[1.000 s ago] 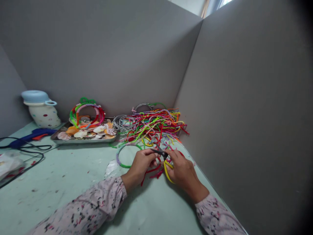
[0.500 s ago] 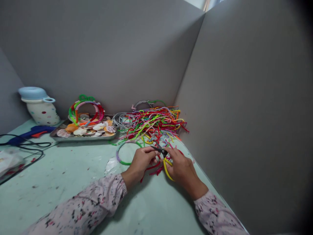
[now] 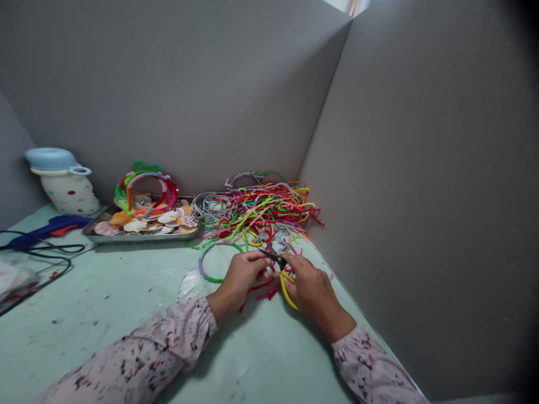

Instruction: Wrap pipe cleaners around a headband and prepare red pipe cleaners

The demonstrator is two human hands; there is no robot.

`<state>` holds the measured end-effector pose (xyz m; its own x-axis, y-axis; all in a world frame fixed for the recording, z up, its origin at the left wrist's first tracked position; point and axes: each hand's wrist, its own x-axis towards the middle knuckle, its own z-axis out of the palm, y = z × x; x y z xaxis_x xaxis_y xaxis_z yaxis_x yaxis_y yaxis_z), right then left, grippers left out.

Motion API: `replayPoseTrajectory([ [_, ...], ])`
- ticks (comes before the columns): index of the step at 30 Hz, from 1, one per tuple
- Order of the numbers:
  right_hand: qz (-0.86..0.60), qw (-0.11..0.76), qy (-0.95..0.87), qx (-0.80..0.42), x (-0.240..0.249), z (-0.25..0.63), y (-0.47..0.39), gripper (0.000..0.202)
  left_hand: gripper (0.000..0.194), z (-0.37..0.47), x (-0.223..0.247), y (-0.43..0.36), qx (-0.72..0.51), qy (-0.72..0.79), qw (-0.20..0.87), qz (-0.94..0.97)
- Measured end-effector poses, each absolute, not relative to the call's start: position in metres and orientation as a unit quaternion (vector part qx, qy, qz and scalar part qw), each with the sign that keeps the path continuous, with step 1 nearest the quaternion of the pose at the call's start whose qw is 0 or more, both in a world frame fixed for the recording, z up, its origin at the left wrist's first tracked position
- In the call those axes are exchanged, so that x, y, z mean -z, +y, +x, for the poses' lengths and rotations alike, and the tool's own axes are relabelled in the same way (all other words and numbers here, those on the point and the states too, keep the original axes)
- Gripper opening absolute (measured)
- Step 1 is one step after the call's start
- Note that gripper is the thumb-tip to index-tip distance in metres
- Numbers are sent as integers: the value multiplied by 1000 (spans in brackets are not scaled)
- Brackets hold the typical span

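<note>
My right hand (image 3: 309,289) is wrapped round scissors (image 3: 288,290) with yellow handles and dark blades, which point left and stand apart. My left hand (image 3: 244,276) has its fingers pinched together by the blade tips; what they hold is too small to make out. Below and between the hands lie red fuzzy stems (image 3: 264,290). A green and purple fuzzy ring (image 3: 202,264) rests on the table just left of my left hand. Beyond both hands spreads a heap of colourful fuzzy stems (image 3: 269,207).
A metal tray (image 3: 138,238) of shells, with colourful rings (image 3: 126,191) on it, stands at the back left. Left of it are a blue-lidded cup (image 3: 67,188), a blue tool (image 3: 46,230), black cables (image 3: 59,269) and a plastic bag (image 3: 14,278). Grey panels (image 3: 400,196) enclose the table (image 3: 105,314).
The view has shifted slightly, so the things sit a little further left. Both hands keep nearly the same pose around the scissors.
</note>
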<state>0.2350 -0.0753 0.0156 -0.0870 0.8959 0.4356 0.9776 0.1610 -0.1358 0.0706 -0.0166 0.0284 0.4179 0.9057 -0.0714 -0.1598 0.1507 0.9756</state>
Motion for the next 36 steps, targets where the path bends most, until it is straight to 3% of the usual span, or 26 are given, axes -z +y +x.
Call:
replayPoseTrajectory([
  [9,-635,226,-733,84,-17,236,-75,38,12,70,-32,-18,-396,366,664,517],
  [18,-617,333,-712,34,-9,240,-68,37,25,72,-23,-13,-404,350,666,520],
  [36,-646,246,-712,122,-15,236,-75,40,18,71,-20,-11,-397,346,647,551],
])
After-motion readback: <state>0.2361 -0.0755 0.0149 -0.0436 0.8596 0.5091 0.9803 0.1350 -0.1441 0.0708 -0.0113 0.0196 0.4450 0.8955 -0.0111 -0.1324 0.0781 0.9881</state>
